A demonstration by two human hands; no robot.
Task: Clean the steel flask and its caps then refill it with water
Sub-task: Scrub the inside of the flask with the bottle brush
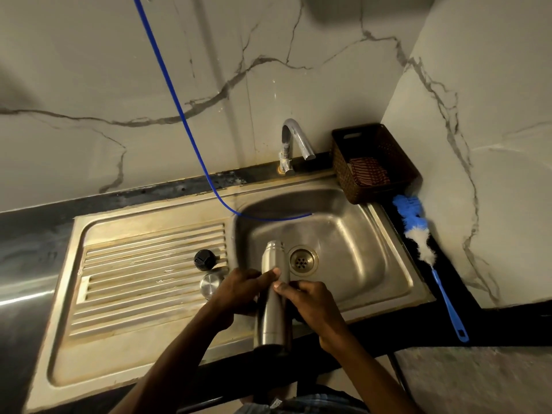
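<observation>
At 9 o'clock the dark counter (27, 234) runs to the left rim of the steel sink unit. The ribbed draining board (149, 264) takes up the unit's left half and is mostly bare, with open room across its ribs and its flat front lip. At the board's right edge, near 8 o'clock of the basin, stand the two caps: the black cap (205, 259) behind, the steel cap (211, 284) just in front of it, close beside the left wrist.

The left hand (239, 289) is clamped on the flask (273, 297) from the left, thumb laid across its body. The flask tilts neck-away over the front rim of the basin (352, 252), mouth open at 12 o'clock, base hanging over the counter's front edge at 6 o'clock. The right hand (310, 303) grips it from the right, thumb tip touching the steel just below the left thumb. The drain (302, 259) lies just right of the flask's neck.

A blue hose (179, 115) drops from 11 o'clock and ends over the basin's back. The tap (294, 144) stands at 12 o'clock on the back rim, spout turned right. The basin's right half is open.

At 2 o'clock a brown basket (370, 138) sits in the corner holding a striped cloth (370, 171). A blue-handled brush (430, 264) lies along the narrow strip between the sink rim and the right wall (493, 144).

No readable writing shows on anything.
</observation>
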